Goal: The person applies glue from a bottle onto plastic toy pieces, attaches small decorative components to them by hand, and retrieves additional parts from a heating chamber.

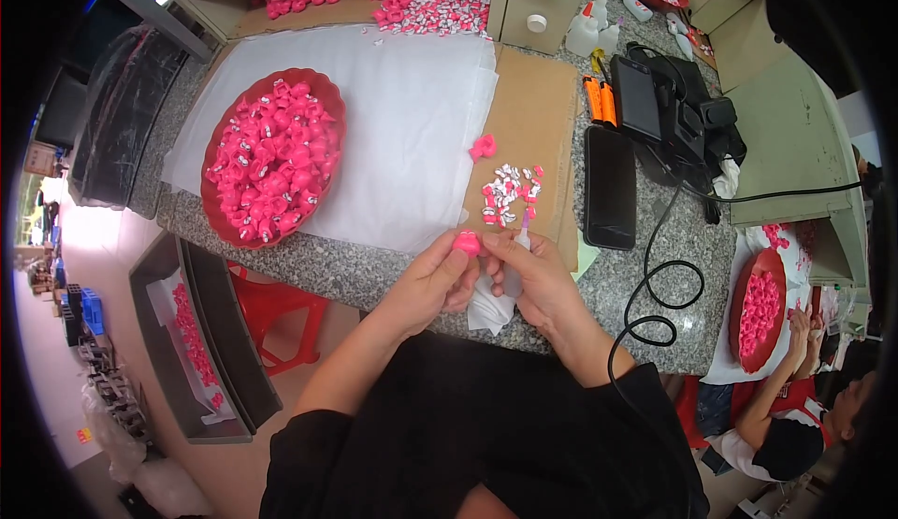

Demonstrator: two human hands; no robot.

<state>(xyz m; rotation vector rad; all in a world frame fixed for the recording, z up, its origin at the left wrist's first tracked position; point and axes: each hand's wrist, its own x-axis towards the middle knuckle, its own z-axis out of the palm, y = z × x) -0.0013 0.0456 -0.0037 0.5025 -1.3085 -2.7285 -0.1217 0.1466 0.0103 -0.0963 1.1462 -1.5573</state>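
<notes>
My left hand (432, 281) pinches a small pink plastic toy part (467, 243) between thumb and fingers, just over the table's front edge. Beside it, my right hand (535, 281) is closed around a small translucent squeeze bottle (512, 282), whose thin tip (526, 223) points away from me. The right thumb and index finger also reach the edge of the pink part. Just beyond my hands, a loose heap of small white and pink pieces (505, 192) lies on brown cardboard (533, 98), with one larger pink part (483, 148) farther back.
A red scalloped bowl (208, 192) full of pink parts stands left on white paper (393, 98). To the right are a black phone (610, 187), orange-handled tools (599, 100) and a looping black cable (645, 285). A grey bin (201, 332) stands lower left. Another person (786, 425) works at far right.
</notes>
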